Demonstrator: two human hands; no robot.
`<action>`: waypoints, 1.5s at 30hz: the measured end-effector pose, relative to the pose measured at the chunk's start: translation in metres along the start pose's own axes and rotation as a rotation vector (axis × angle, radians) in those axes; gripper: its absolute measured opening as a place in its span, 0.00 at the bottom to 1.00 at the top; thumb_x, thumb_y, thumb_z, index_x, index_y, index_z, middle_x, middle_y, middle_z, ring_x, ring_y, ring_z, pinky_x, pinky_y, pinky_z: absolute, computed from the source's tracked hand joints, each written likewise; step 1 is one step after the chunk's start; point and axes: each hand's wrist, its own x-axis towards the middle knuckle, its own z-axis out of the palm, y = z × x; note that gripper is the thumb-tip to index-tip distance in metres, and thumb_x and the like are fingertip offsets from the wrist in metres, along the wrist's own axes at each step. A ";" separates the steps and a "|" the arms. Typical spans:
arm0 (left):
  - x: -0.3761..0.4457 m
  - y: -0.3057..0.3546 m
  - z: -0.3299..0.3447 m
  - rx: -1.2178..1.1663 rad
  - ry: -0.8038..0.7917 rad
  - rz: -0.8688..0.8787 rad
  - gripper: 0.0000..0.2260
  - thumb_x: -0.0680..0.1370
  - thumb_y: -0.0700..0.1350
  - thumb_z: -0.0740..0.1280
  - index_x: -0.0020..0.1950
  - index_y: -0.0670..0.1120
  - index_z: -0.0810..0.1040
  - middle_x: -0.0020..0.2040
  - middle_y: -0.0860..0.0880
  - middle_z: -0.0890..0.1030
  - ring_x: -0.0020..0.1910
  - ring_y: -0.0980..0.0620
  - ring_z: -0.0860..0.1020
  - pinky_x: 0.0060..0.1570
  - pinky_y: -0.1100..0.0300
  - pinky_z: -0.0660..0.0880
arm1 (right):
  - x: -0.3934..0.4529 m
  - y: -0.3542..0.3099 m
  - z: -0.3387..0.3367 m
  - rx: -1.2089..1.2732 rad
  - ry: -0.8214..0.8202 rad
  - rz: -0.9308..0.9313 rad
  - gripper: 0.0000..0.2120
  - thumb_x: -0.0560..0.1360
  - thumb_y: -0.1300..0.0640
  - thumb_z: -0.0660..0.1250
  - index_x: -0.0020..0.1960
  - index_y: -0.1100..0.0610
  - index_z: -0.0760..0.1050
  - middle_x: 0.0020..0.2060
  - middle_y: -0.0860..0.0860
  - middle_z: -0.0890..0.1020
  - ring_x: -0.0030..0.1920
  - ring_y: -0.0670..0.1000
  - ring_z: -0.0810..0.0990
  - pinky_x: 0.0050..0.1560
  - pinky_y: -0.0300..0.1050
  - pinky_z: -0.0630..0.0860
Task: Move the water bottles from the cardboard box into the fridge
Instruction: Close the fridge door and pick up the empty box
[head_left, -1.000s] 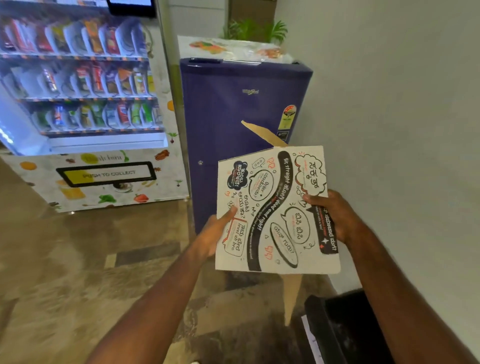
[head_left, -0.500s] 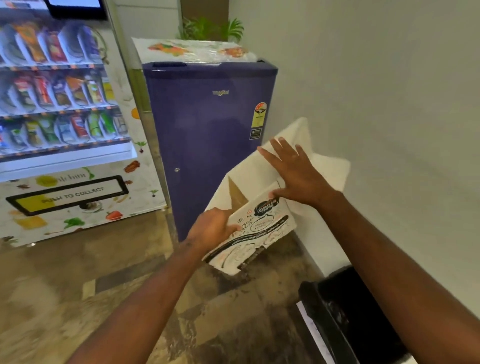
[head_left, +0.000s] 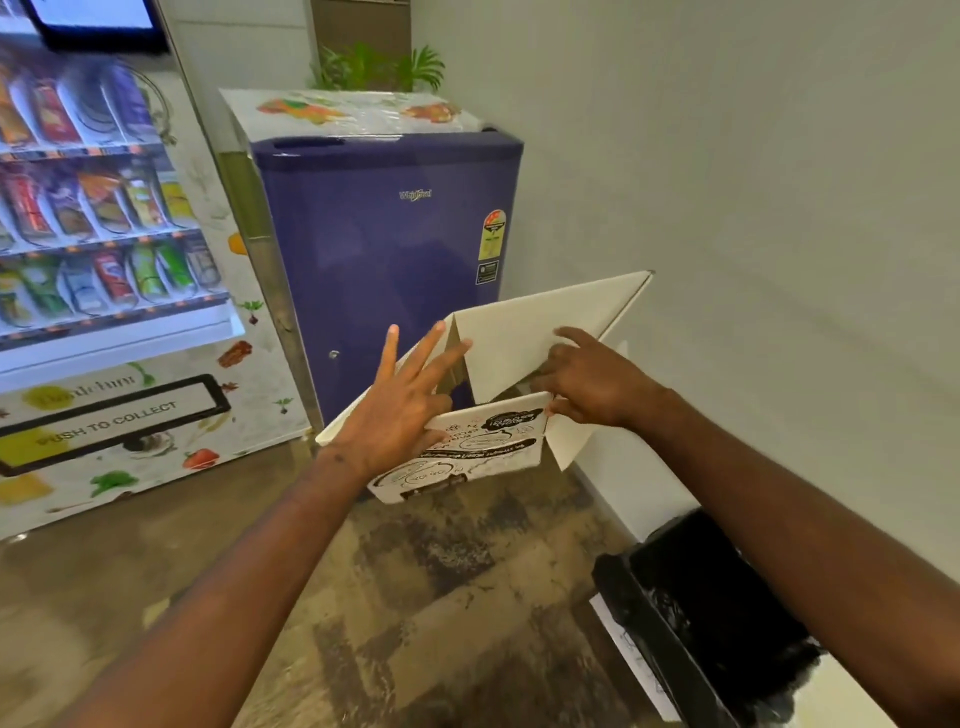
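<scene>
I hold a white cardboard box (head_left: 524, 338) with black printed drawings in the air in front of the purple fridge (head_left: 384, 249). My left hand (head_left: 400, 410) lies against the box's left side with its fingers spread. My right hand (head_left: 592, 384) grips the edge where the printed panel meets a plain white flap. The flaps stand open and folded at angles. The fridge door is shut. No water bottles show, and the inside of the box is hidden.
A snack vending machine (head_left: 104, 260) stands left of the fridge. A black bin (head_left: 717, 613) sits on the floor at lower right against the white wall (head_left: 753, 208). A plastic-wrapped sheet lies on the fridge top, with a plant (head_left: 379, 67) behind it.
The box has turned from flat with its printed side facing me to tilted with the white flaps up. My left hand's fingers have spread, and my right hand has moved from the flap's top down to its edge.
</scene>
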 end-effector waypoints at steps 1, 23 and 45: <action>0.001 0.000 0.001 -0.030 0.000 -0.025 0.19 0.70 0.60 0.77 0.58 0.58 0.81 0.84 0.46 0.46 0.82 0.41 0.40 0.74 0.27 0.45 | -0.004 -0.004 0.001 0.004 0.052 -0.013 0.14 0.75 0.50 0.72 0.61 0.46 0.80 0.54 0.49 0.85 0.58 0.56 0.81 0.69 0.61 0.64; 0.035 0.066 0.009 -0.258 0.104 -0.164 0.37 0.78 0.47 0.72 0.80 0.55 0.53 0.50 0.49 0.82 0.43 0.48 0.80 0.43 0.50 0.81 | -0.067 -0.006 0.002 0.066 -0.073 0.489 0.14 0.81 0.44 0.62 0.64 0.47 0.71 0.53 0.47 0.83 0.51 0.53 0.81 0.45 0.46 0.74; 0.081 0.260 0.117 -0.854 -0.360 -0.598 0.12 0.80 0.55 0.69 0.56 0.49 0.85 0.40 0.50 0.82 0.39 0.51 0.75 0.38 0.60 0.64 | -0.300 0.077 0.128 0.516 0.210 0.869 0.51 0.71 0.41 0.74 0.82 0.48 0.45 0.80 0.49 0.59 0.79 0.54 0.58 0.78 0.63 0.46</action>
